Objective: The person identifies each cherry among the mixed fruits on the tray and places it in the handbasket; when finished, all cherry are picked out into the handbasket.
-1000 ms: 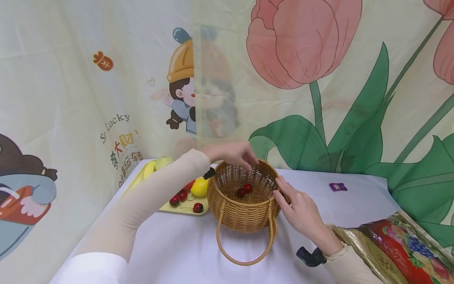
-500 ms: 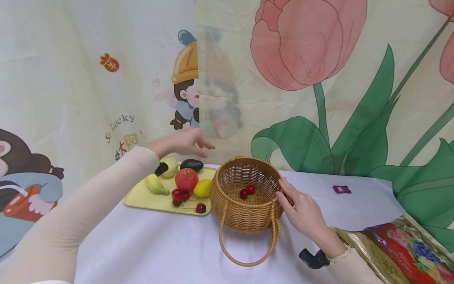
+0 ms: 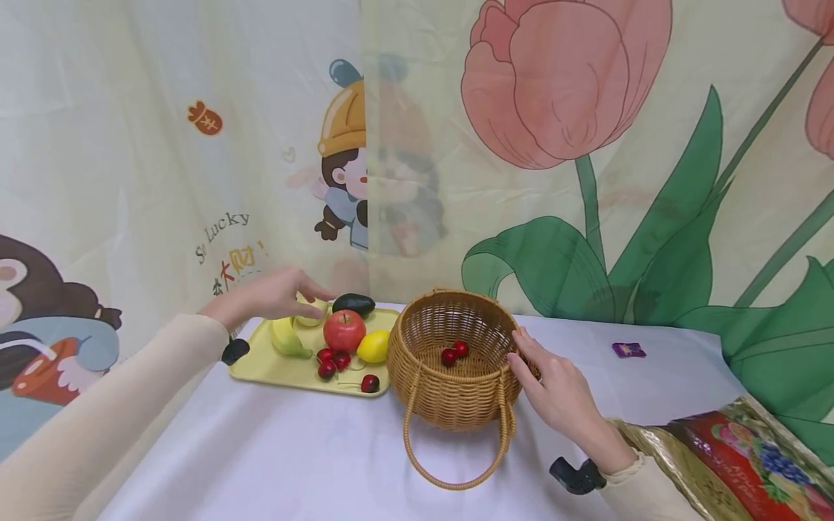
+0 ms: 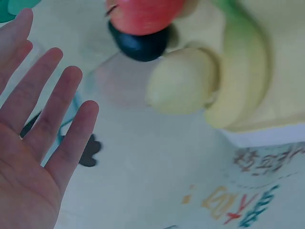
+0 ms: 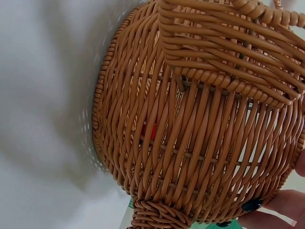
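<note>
Behind left fingers (image 3: 315, 288), half-hidden pale fruit (image 3: 309, 321)

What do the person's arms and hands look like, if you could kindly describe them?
The person wears long cream sleeves, with a small black device at each wrist. The right hand has what look like dark, glossy nails; on the left hand they cannot be made out.

Basket (image 3: 449, 396): golden brown, woven all over
Round fruit (image 4: 178, 83): pale yellow-green
Banana (image 3: 285, 339): yellow, greening at one end
Apple (image 3: 344, 331): red
Lemon (image 3: 373, 347): bright yellow
Avocado (image 3: 353, 305): blackish green
Cherries (image 3: 342, 361): deep red
Tray (image 3: 260, 365): plain pale yellow
Small packet (image 3: 628, 350): purple
Large bag (image 3: 736, 456): red and gold, fruit-printed
Tabletop (image 3: 293, 449): plain white
Sleeves (image 3: 140, 394): cream
Backdrop (image 3: 260, 72): cream, with pink tulips, green leaves, cartoon figures
</note>
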Demonstrator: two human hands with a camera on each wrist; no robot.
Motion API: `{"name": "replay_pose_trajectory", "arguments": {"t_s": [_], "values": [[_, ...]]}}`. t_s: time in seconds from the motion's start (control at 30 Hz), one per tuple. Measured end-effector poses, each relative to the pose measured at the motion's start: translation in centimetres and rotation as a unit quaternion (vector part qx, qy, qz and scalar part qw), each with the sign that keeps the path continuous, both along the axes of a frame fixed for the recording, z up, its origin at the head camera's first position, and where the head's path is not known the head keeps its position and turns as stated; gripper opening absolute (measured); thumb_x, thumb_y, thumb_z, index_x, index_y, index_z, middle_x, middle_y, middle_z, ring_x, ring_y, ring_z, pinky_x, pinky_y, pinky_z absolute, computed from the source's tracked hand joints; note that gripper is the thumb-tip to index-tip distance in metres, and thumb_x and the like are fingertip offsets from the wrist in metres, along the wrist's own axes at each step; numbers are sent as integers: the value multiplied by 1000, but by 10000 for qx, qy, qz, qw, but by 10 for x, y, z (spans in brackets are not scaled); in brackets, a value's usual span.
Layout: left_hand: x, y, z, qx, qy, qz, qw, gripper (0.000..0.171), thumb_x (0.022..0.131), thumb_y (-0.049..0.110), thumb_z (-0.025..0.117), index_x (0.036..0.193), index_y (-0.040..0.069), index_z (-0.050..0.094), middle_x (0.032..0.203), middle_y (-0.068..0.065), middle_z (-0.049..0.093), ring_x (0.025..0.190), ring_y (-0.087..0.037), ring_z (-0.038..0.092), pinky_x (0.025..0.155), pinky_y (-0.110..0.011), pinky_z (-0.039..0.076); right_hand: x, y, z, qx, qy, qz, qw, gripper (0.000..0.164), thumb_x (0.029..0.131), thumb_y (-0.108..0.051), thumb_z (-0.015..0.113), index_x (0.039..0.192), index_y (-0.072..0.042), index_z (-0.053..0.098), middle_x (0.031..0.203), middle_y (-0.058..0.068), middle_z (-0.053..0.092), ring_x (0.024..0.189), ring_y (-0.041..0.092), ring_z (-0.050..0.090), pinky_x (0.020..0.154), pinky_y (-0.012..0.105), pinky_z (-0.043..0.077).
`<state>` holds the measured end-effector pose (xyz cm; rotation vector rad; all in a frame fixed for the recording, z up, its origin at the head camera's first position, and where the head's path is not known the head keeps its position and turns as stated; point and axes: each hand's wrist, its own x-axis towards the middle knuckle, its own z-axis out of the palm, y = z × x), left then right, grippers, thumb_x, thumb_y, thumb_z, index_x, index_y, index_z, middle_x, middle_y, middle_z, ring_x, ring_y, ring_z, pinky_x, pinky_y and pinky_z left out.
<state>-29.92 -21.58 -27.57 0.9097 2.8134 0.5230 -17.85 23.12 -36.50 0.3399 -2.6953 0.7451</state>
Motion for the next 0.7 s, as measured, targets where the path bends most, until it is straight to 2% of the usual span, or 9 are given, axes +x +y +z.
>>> {"name": "replay_pose_trajectory", "arguments": {"t_s": [0.17,0.3,0.4,0.47,0.57,0.7], "values": [[12,-20,-36,93,-92,147,9998,37,91,19,78,127,10,73,126,-9,75,107,-29,69,88,-40,56,0,0,-1,17,-7,21,10000,55,108,-38,50,152,-4,47,156,17,46,139,41,52,106,56,47],[22,-29,-61,263,-228,272,9990,37,89,18,79,125,10,75,122,-10,76,104,-28,69,83,-34,54,0,0,-3,25,5,28,10000,55,108,-37,50,152,-3,47,156,17,46,139,40,52,105,56,47],[28,-31,-76,428,-367,275,9980,37,89,17,79,124,8,75,121,-11,76,105,-30,69,86,-40,57,0,1,-3,19,36,24,10000,55,108,-36,49,152,-3,47,156,17,47,138,40,52,105,56,47],[32,-31,-84,474,-443,286,9975,39,89,18,80,125,8,74,122,-11,76,107,-32,70,91,-47,57,0,1,-3,18,42,20,10000,55,108,-36,49,152,-3,47,156,17,47,139,40,52,106,56,47],[36,-29,-91,559,-347,179,9977,40,89,20,80,126,8,74,121,-12,76,110,-33,72,95,-52,56,1,1,-3,5,30,21,10000,55,108,-37,50,152,-3,46,157,17,46,139,40,52,105,55,47],[38,-24,-98,503,24,84,9987,39,88,22,80,125,10,75,117,-8,78,101,-24,73,85,-37,59,2,1,0,-24,74,27,10000,55,108,-36,50,152,-4,46,157,18,46,139,40,52,104,54,48]]}}
